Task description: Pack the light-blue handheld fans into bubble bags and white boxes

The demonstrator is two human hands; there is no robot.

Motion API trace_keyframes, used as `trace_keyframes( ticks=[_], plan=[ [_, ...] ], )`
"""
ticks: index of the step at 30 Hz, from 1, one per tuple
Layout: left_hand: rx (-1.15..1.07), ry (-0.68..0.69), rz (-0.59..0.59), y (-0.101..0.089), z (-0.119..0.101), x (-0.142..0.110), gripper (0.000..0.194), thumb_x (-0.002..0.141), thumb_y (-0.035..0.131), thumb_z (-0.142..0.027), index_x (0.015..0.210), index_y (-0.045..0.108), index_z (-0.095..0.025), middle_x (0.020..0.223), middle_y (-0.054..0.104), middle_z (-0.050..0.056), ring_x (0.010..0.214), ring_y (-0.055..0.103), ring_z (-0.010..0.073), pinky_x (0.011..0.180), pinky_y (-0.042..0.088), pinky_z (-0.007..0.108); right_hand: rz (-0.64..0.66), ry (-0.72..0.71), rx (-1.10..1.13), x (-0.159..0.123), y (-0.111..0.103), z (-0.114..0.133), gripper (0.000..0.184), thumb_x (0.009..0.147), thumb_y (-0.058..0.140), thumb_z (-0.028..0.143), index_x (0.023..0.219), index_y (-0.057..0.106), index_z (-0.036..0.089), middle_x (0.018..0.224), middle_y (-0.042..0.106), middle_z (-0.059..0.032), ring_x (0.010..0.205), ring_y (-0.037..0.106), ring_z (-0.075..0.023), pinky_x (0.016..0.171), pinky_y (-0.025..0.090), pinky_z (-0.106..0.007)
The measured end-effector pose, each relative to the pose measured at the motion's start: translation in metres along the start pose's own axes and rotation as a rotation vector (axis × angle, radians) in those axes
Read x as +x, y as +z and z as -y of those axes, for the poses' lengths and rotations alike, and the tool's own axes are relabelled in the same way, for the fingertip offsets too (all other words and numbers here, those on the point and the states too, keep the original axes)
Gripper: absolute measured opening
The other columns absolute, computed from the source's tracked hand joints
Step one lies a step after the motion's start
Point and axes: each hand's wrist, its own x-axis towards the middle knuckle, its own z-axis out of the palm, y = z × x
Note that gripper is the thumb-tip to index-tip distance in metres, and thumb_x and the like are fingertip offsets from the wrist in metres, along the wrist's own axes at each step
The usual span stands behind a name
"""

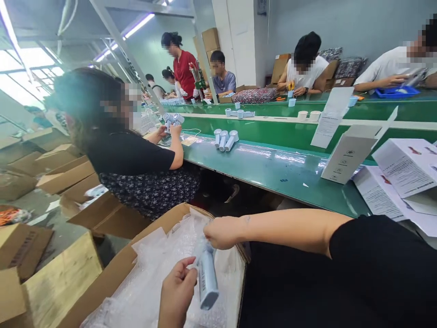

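Note:
A light-blue handheld device [207, 280] with a boxy handle hangs tilted over an open carton [116, 273] of bubble-wrap bags [143, 273]. My right hand [222, 232] is closed around its upper end, where the head is mostly hidden by my fingers and translucent plastic. To the left of the handle, my left hand [179, 288] has thumb and forefinger pinched together at the edge of a clear plastic bag [200, 249] around the device's upper part. How far the bag covers the device is hard to tell.
A green workbench [266, 166] runs beyond the carton, with several similar devices [225, 139] standing on it. White printed boxes [350, 152] stand at right. A co-worker [126, 132] at left holds devices; others sit across the conveyor [273, 130]. Open cartons [82, 177] crowd the left floor.

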Motion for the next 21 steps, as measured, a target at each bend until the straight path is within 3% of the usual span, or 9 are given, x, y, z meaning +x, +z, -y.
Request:
trace_keyframes(
  ticks=[2, 6, 11, 15, 18, 21],
  plan=[
    [-0.017, -0.033, 0.027, -0.011, -0.014, 0.000, 0.035, 0.051, 0.057, -0.033, 0.079, 0.064, -0.014, 0.040, 0.043, -0.008, 0.037, 0.037, 0.0092, 0.039, 0.027, 0.020, 0.037, -0.095, -0.066, -0.002, -0.004, 0.007, 0.012, 0.074, 0.053, 0.019, 0.080, 0.062, 0.014, 0.085, 0.068, -0.0110, 0.081, 0.064, -0.0231, 0.067, 0.046, -0.029],
    [-0.116, -0.081, 0.078, -0.020, -0.031, -0.014, 0.025, 0.048, 0.059, -0.031, 0.065, 0.064, -0.014, 0.042, 0.047, -0.005, 0.038, 0.037, 0.0077, 0.040, 0.026, 0.020, 0.120, 0.003, 0.230, -0.016, 0.012, 0.005, 0.008, 0.071, 0.052, 0.018, 0.072, 0.059, 0.015, 0.062, 0.061, -0.0010, 0.060, 0.058, -0.0124, 0.053, 0.041, -0.019],
    [-0.170, -0.123, 0.132, -0.009, -0.024, -0.044, 0.020, 0.052, 0.058, -0.031, 0.061, 0.063, -0.014, 0.038, 0.038, -0.007, 0.037, 0.027, 0.0048, 0.039, 0.019, 0.018, 0.091, 0.160, 0.630, -0.047, 0.045, -0.002, 0.006, 0.064, 0.048, 0.015, 0.067, 0.053, 0.016, 0.045, 0.049, 0.0058, 0.043, 0.049, -0.0079, 0.042, 0.034, -0.016],
    [-0.110, -0.115, 0.129, -0.018, -0.020, -0.047, 0.026, 0.052, 0.057, -0.031, 0.070, 0.065, -0.014, 0.037, 0.034, -0.008, 0.037, 0.026, 0.0057, 0.038, 0.020, 0.019, 0.090, 0.268, 0.909, -0.059, 0.045, -0.002, 0.013, 0.059, 0.044, 0.012, 0.068, 0.050, 0.017, 0.042, 0.048, 0.0074, 0.037, 0.045, -0.0069, 0.039, 0.035, -0.015],
    [-0.007, 0.094, 0.126, -0.035, -0.032, -0.037, 0.036, 0.059, 0.060, -0.038, 0.085, 0.068, -0.015, 0.047, 0.046, -0.004, 0.044, 0.041, 0.0099, 0.042, 0.034, 0.021, 0.045, 0.184, 1.133, -0.054, 0.029, 0.000, 0.014, 0.057, 0.044, 0.011, 0.069, 0.047, 0.018, 0.040, 0.047, 0.0085, 0.035, 0.045, -0.0069, 0.039, 0.036, -0.015],
    [0.151, 0.441, 0.118, -0.030, -0.051, -0.023, 0.067, 0.051, 0.074, -0.040, 0.114, 0.061, -0.021, 0.094, 0.065, 0.007, 0.085, 0.061, 0.0234, 0.066, 0.051, 0.032, -0.025, 0.104, 1.356, -0.041, 0.016, 0.007, 0.013, 0.059, 0.045, 0.012, 0.070, 0.045, 0.019, 0.039, 0.045, 0.0093, 0.034, 0.043, -0.0069, 0.039, 0.036, -0.016]
  ],
)
